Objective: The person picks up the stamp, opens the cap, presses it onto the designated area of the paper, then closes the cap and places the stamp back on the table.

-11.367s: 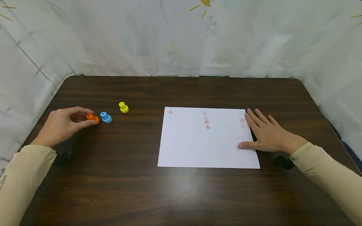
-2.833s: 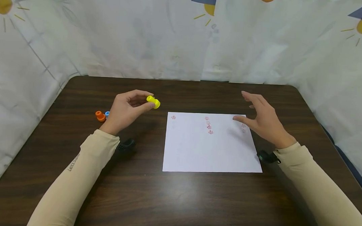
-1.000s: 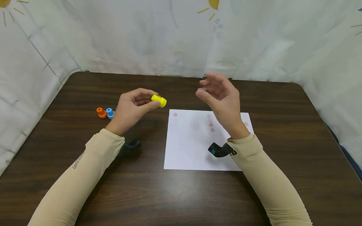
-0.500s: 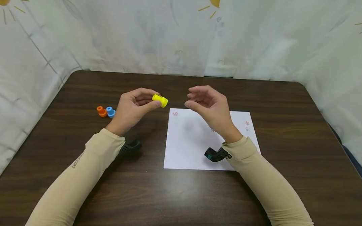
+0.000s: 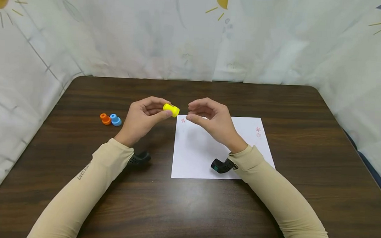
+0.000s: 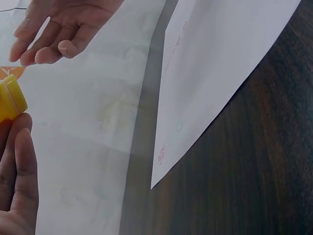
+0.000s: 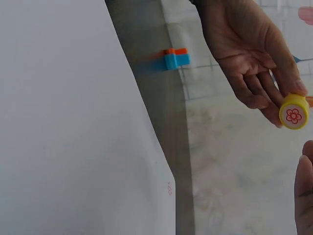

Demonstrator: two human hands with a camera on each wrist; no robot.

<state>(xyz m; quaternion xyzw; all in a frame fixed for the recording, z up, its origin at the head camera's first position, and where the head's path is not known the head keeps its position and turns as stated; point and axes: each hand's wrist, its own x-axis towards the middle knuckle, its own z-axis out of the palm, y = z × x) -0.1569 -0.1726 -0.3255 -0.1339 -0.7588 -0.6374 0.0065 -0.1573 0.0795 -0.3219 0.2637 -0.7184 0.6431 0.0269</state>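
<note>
So your left hand [image 5: 144, 117] pinches the yellow stamp [image 5: 171, 110] above the counter [image 5: 186, 211], its flower face bare; your right hand [image 5: 213, 120] hovers close, fingers loosely curled, empty. Red prints already mark the paper [image 5: 208, 158], most of it blank.

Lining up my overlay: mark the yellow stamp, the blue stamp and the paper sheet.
yellow stamp [image 5: 171, 110], head view, its barrel.
blue stamp [image 5: 115, 120], head view, its body.
paper sheet [image 5: 201, 158], head view, bare near half.

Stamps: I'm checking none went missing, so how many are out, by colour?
Yellow stamp: 1, held in the left hand
Orange stamp: 1, on the table
Blue stamp: 1, beside the orange one
Total: 3
</note>
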